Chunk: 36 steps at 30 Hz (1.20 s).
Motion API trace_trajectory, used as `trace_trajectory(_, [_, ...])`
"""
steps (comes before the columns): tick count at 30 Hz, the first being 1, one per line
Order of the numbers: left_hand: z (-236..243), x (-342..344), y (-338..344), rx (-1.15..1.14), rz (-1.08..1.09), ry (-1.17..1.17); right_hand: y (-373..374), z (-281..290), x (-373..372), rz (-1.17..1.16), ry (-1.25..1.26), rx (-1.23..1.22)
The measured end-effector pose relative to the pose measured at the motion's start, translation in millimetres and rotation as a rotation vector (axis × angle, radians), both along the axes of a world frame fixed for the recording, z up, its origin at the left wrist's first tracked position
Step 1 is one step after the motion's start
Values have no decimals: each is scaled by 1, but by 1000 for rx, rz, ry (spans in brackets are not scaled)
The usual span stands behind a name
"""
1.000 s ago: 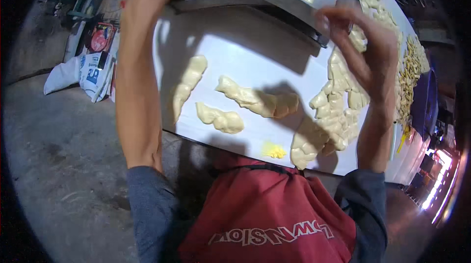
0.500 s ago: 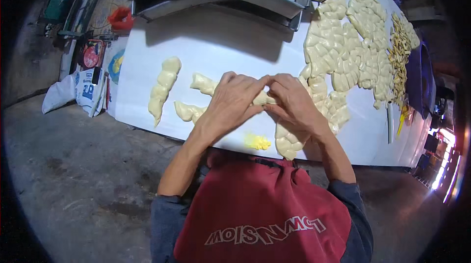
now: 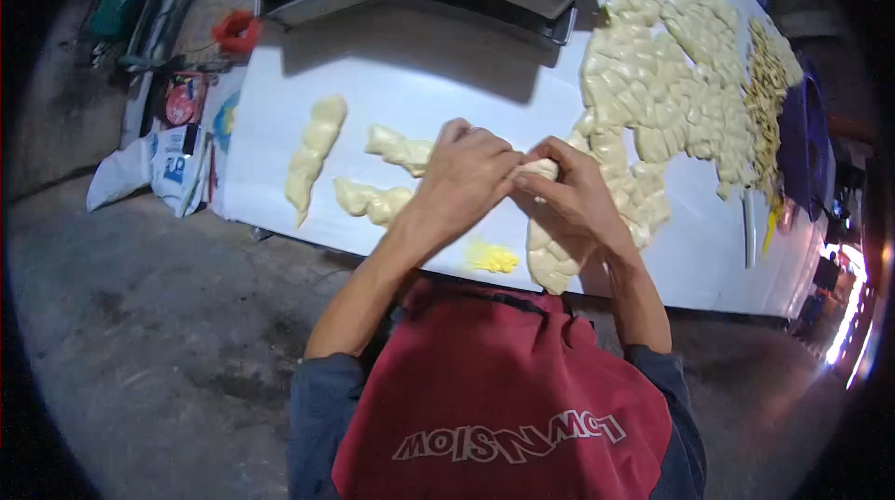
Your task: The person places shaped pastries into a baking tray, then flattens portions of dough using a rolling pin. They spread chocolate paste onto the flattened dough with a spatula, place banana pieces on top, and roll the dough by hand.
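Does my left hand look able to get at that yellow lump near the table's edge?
Probably yes: the yellow lump lies uncovered, with white table between it and your left hand, though that hand is over a dough strip.

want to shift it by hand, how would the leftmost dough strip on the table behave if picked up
The leftmost dough strip would probably sag, judging by its soft-looking, lumpy surface. Its narrow near tip might stretch or tear first. It seems unlikely to roll far, given its uneven, tapering outline.
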State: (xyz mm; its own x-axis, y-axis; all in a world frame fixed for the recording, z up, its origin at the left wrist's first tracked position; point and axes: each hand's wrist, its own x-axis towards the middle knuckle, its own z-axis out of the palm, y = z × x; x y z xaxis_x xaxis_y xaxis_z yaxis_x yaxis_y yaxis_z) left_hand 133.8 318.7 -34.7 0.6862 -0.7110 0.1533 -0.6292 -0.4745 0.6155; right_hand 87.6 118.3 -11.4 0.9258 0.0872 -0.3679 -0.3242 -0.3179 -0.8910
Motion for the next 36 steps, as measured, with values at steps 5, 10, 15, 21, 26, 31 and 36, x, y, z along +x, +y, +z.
trace_trajectory(5, [-34, -12, -5, -90, 85, -261, -36, 0, -11, 27, 77, 49])
trace_trajectory(10, [-38, -16, -8, 15, 137, -244, -117, 6, -51, -243, -82, 571])
trace_trajectory(15, [-1, -29, -21, -89, 106, -72, -110, 6, -68, -376, -136, 199])
trace_trajectory(21, [38, -48, -90, -386, -3, 410, -81, 18, -88, -392, -128, 53])
trace_trajectory(26, [34, -76, -108, -292, 177, 843, -88, 29, -92, -153, -123, -107])
trace_trajectory(31, [37, -103, -135, -338, 320, 906, -182, -26, -169, -37, -442, -883])
trace_trajectory(36, [55, -135, -160, -376, 535, 880, -323, -75, -222, -293, -185, -1271])
